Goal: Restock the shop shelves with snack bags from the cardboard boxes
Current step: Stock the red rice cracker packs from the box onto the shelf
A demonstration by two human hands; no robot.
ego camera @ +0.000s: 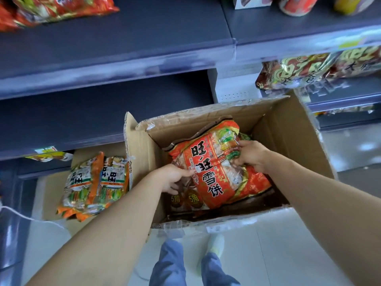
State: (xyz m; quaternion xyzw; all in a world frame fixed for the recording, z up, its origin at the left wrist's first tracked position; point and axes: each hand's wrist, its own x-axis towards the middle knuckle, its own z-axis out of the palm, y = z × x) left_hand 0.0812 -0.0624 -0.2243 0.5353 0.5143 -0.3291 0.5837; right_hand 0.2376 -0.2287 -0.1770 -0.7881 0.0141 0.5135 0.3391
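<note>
A red snack bag (214,172) is held by both hands inside the open cardboard box (288,129).

The bag could be torn, or could slip free, if it is hauled up by its thin edges alone. The left hand (175,178) is curled round its lower left edge, and the crinkled film at its upper right corner is pinched by the right hand (251,155). The contents could be crushed by too tight a squeeze, and the film could be snagged on a taped box flap. The bag is seen to be large, glossy and puffy, red-orange with bold black characters. It is tilted on top of other packs in the box, below the dark shelf (92,116).
</note>
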